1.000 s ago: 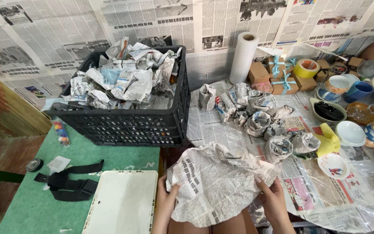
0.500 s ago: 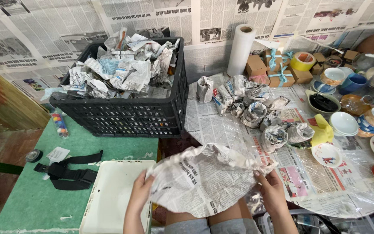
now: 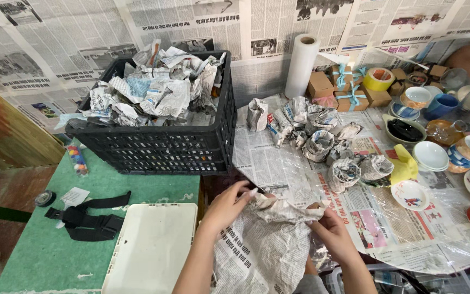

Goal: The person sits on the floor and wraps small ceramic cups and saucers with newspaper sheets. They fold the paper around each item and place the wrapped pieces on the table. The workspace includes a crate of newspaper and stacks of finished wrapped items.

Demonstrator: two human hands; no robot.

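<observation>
Crumpled newspaper sheet [image 3: 267,245] pinched by left hand [image 3: 227,206] and right hand [image 3: 333,235], both clamped on it. Plastic-covered, newspaper-lined table [image 3: 409,239]; black crate [image 3: 164,144] of paper wads beside.

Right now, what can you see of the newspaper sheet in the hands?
The newspaper sheet is crumpled, grey printed paper, gathered into folds near its top edge and draped down toward the person's lap. The left hand pinches its upper left folds; the right hand grips its right edge. What it wraps, if anything, is hidden.
</observation>
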